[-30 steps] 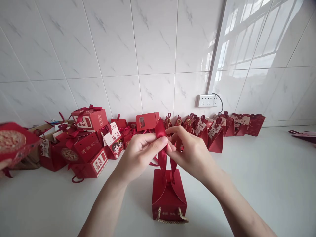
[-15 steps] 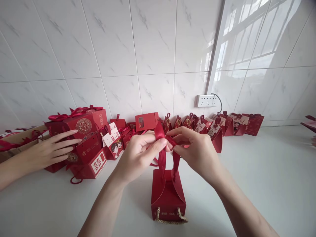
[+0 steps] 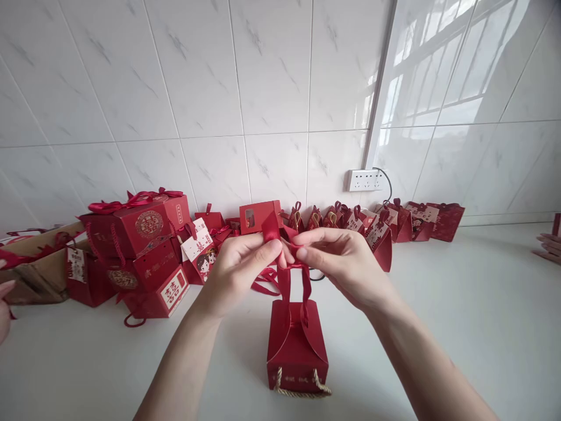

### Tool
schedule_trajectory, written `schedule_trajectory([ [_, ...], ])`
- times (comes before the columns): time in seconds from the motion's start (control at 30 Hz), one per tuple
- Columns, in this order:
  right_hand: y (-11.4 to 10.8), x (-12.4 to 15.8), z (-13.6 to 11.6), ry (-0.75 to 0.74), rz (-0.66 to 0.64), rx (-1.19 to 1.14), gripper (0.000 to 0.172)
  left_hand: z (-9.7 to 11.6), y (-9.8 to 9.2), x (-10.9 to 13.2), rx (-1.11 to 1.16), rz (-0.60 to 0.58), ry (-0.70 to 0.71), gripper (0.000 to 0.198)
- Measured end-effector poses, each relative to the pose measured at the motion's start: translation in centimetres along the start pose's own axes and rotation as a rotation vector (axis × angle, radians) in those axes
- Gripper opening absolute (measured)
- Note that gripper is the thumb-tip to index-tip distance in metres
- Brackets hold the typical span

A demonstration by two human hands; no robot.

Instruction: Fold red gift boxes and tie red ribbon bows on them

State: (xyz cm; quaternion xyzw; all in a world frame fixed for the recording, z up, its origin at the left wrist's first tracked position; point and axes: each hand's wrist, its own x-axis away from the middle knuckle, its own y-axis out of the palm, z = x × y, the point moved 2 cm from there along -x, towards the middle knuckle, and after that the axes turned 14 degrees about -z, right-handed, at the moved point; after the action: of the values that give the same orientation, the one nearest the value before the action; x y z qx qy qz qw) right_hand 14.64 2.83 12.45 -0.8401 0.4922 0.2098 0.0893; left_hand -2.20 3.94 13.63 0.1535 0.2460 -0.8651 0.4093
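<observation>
A small red gift box (image 3: 298, 345) with a gold rope handle (image 3: 302, 394) stands upright on the white table in front of me. Red ribbon (image 3: 284, 285) rises from its curved top flaps to my fingers. My left hand (image 3: 245, 266) pinches the ribbon between thumb and fingers, with one end sticking up above them. Close beside it, my right hand (image 3: 346, 263) pinches another part of the ribbon, which crosses between the two hands above the box. The fingers partly cover the crossing, so I cannot tell whether a knot is formed.
Stacked red boxes (image 3: 144, 225) and an open cardboard box (image 3: 39, 272) stand at left. Several small red boxes (image 3: 381, 240) line the wall, below a socket strip (image 3: 366, 180). Other people's hands show at the left edge (image 3: 4, 310) and right edge (image 3: 550, 245).
My hands have shifted slightly left and turned the ribbon into a looser crossing. The other person's hand at left has withdrawn from the stacked boxes. More of a hand shows at the right edge.
</observation>
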Motion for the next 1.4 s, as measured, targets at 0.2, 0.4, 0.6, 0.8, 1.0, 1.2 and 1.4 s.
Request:
schedule_trajectory([
  [0.2,-0.4,0.0,0.8,-0.119,0.375,-0.245,0.043,-2.3,0.1,-0.2,0.291,0.163,0.047,0.021],
  [0.4,-3.0,4.5,1.7,-0.092,0.635,-0.141,0.042,-6.1,-0.3,4.9,0.287,0.555,-0.133,0.024],
  [0.6,-5.7,10.2,3.8,0.042,0.803,-0.061,0.036,-8.6,-2.7,10.1,-0.178,0.634,-0.441,0.032],
  [0.8,-7.9,15.6,5.3,0.347,0.749,0.168,0.043,-10.4,-4.6,13.3,-0.3,0.438,-0.683,0.036],
  [1.0,-6.8,14.2,5.6,0.568,0.419,0.709,0.037,-10.1,-3.5,12.4,-0.422,0.354,-0.622,0.048],
  [1.2,-3.8,8.2,7.7,0.573,-0.127,0.495,0.044,-10.6,-0.1,7.7,-0.025,-0.28,-0.684,0.056],
  [1.4,-5.0,6.7,9.8,0.577,-0.31,0.227,0.046,-12.2,-0.2,7.3,0.232,-0.485,-0.655,0.056],
])
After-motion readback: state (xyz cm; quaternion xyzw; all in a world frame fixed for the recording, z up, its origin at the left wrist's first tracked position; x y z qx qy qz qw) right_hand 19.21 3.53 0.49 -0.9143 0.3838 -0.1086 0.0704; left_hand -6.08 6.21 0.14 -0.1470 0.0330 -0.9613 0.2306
